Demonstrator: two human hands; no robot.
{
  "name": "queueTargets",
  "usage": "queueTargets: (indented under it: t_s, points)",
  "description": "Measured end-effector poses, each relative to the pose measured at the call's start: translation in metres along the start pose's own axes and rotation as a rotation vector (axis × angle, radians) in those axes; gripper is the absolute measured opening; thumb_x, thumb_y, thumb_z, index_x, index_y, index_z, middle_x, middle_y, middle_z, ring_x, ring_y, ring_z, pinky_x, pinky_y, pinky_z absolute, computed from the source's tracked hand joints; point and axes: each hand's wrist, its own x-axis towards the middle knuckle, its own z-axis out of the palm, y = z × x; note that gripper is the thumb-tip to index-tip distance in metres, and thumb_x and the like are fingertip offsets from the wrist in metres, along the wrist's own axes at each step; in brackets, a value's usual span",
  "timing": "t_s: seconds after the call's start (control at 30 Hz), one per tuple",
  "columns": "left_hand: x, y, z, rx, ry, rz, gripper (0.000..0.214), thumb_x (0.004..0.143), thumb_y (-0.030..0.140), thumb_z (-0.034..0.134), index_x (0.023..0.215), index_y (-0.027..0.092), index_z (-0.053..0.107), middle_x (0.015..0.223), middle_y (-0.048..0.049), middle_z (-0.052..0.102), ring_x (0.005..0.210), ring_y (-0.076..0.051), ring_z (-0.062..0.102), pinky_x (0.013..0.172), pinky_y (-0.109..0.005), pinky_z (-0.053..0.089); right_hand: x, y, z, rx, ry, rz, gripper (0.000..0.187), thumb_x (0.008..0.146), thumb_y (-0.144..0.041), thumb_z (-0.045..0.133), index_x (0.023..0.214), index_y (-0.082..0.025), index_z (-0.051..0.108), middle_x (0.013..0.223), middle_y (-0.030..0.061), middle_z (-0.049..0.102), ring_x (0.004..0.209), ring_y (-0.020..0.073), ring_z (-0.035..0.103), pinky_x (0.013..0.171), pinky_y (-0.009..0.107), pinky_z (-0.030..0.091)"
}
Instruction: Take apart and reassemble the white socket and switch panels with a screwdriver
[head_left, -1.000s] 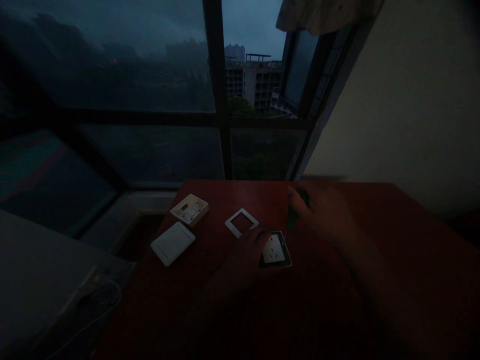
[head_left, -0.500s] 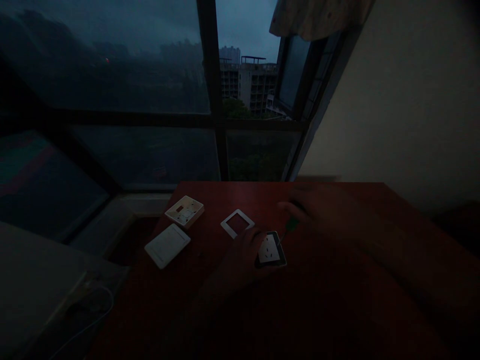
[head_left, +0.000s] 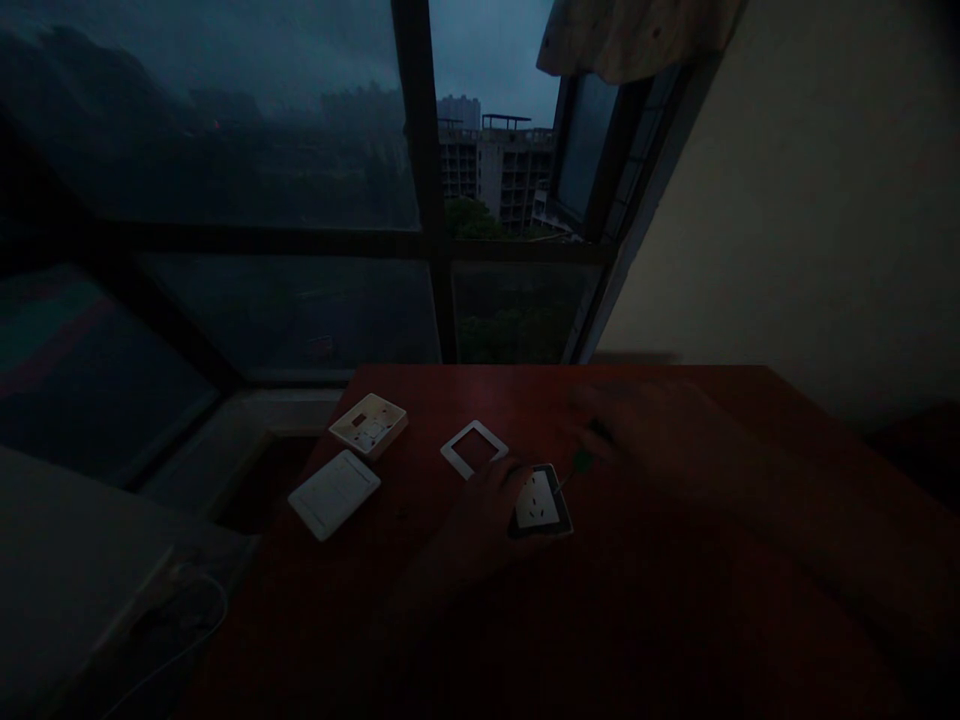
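Green screwdriver (head_left: 583, 461) is leaning flatter than a second ago, likely levering at the socket (head_left: 538, 502); right hand (head_left: 641, 430) is clamping screwdriver, left hand (head_left: 487, 508) clamping socket.

Right hand (head_left: 637, 430) blurred, screwdriver handle (head_left: 583, 460) partly hidden; left hand (head_left: 489, 505) covers part of socket (head_left: 538, 500).

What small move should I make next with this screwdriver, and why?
Perhaps grip the socket more firmly with the left hand before forcing the screwdriver: it slants from the right hand down to the socket's right side, so a push might shift the socket.
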Motion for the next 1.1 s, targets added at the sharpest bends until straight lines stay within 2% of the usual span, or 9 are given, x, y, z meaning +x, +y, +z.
queueTargets:
  t_s: [0.2,0.37,0.43,0.53,0.63,0.87,0.93,1.0,1.1]
  points:
    - [-0.001,-0.003,0.003,0.013,0.009,0.012,0.077,0.072,0.055,0.071,0.134,0.022,0.04,0.14,-0.013,0.042,0.128,-0.032,0.041,0.105,-0.048,0.036,-0.006,0.007,-0.005,0.539,-0.057,-0.234,0.052,0.079,-0.025,0.062,0.129,-0.027,0.049,0.12,0.0052,0.062,0.103,0.021,0.061,0.078,0.03,0.048]
    - [-0.001,-0.003,0.002,-0.004,0.003,0.037,0.08,0.072,0.052,0.072,0.137,0.023,0.037,0.142,-0.0132,0.039,0.13,-0.033,0.038,0.106,-0.049,0.035,-0.005,-0.002,-0.002,0.118,0.033,0.062,0.036,0.087,-0.044,0.052,0.113,-0.019,0.057,0.084,0.009,0.07,0.07,0.0247,0.065,0.055,0.031,0.039]
    - [-0.001,-0.002,0.001,-0.004,-0.008,0.021,0.081,0.07,0.05,0.074,0.137,0.023,0.037,0.142,-0.013,0.04,0.129,-0.033,0.039,0.105,-0.049,0.036,-0.005,-0.004,-0.001,0.007,0.017,0.063,0.028,0.089,-0.044,0.048,0.1,-0.02,0.059,0.074,0.0071,0.068,0.061,0.0232,0.062,0.05,0.03,0.033]
    - [-0.001,-0.003,0.001,-0.001,-0.031,0.01,0.08,0.071,0.05,0.074,0.137,0.024,0.037,0.142,-0.0124,0.04,0.13,-0.033,0.039,0.106,-0.049,0.036,-0.009,-0.002,-0.004,0.109,-0.022,-0.076,0.016,0.088,-0.032,0.05,0.098,-0.022,0.056,0.087,0.0061,0.067,0.071,0.0214,0.062,0.054,0.029,0.035]
    - [-0.001,-0.005,0.003,0.007,-0.028,0.007,0.08,0.071,0.052,0.073,0.137,0.022,0.038,0.143,-0.0134,0.039,0.131,-0.033,0.038,0.107,-0.049,0.035,-0.01,-0.002,-0.007,0.257,-0.062,-0.159,0.03,0.08,-0.019,0.056,0.109,-0.022,0.052,0.105,0.007,0.065,0.086,0.0203,0.062,0.062,0.028,0.04]
    - [-0.002,0.001,0.0,0.002,0.014,0.018,0.077,0.072,0.057,0.07,0.134,0.022,0.04,0.139,-0.0126,0.043,0.127,-0.033,0.042,0.103,-0.048,0.039,0.001,-0.003,0.004,0.135,0.032,0.002,0.019,0.091,-0.03,0.044,0.086,-0.02,0.059,0.083,0.0064,0.066,0.068,0.0193,0.062,0.057,0.029,0.039]
    - [-0.001,0.003,-0.001,0.003,0.02,0.011,0.076,0.073,0.059,0.068,0.134,0.022,0.041,0.138,-0.0127,0.043,0.126,-0.033,0.043,0.103,-0.048,0.039,0.001,-0.001,0.004,0.257,0.04,-0.044,0.016,0.087,-0.02,0.046,0.095,-0.021,0.06,0.091,0.0058,0.067,0.076,0.0181,0.063,0.064,0.028,0.043]
    - [-0.001,0.003,-0.002,-0.002,0.013,0.011,0.076,0.073,0.059,0.068,0.134,0.022,0.042,0.138,-0.0126,0.043,0.126,-0.032,0.043,0.104,-0.047,0.039,0.0,0.0,0.003,0.358,0.046,-0.098,0.031,0.082,-0.017,0.051,0.112,-0.022,0.057,0.104,0.0064,0.066,0.087,0.0183,0.064,0.07,0.027,0.045]
    - [-0.001,0.002,-0.002,-0.002,-0.013,0.013,0.079,0.071,0.055,0.071,0.135,0.021,0.04,0.139,-0.0129,0.042,0.128,-0.032,0.041,0.105,-0.047,0.037,0.0,0.0,0.001,0.247,0.053,0.008,0.039,0.083,-0.031,0.055,0.121,-0.021,0.053,0.107,0.0097,0.067,0.089,0.023,0.064,0.069,0.031,0.046]
